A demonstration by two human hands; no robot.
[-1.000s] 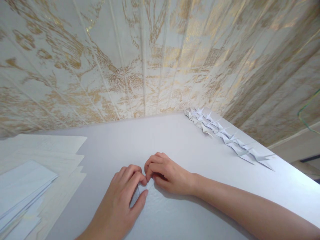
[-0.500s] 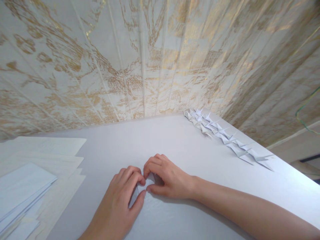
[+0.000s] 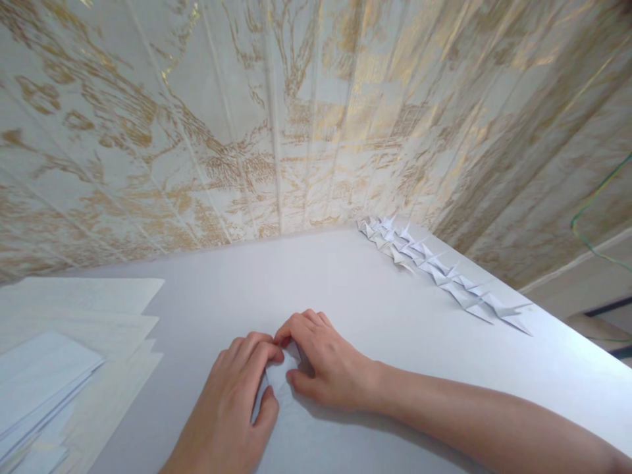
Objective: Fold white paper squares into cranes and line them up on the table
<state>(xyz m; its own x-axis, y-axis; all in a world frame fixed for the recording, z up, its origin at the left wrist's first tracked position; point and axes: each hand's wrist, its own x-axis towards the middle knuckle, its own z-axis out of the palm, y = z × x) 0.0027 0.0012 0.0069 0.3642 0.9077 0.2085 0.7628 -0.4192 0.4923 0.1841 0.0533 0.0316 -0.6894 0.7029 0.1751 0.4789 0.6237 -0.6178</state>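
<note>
A small folded piece of white paper lies on the white table, mostly hidden under my fingers. My left hand presses on it from the left, thumb and fingertips curled around its edge. My right hand comes in from the right and pinches the paper's top with fingertips and thumb. The fingertips of both hands meet over the paper.
A row of several folded white paper cranes runs along the table's right edge by the wall. A stack of white sheets lies on larger cream sheets at the left. A gold-patterned wall stands behind.
Both hands stay on the small paper; my right fingers have shifted slightly and my left thumb has drawn in closer. The view has tilted a little.
</note>
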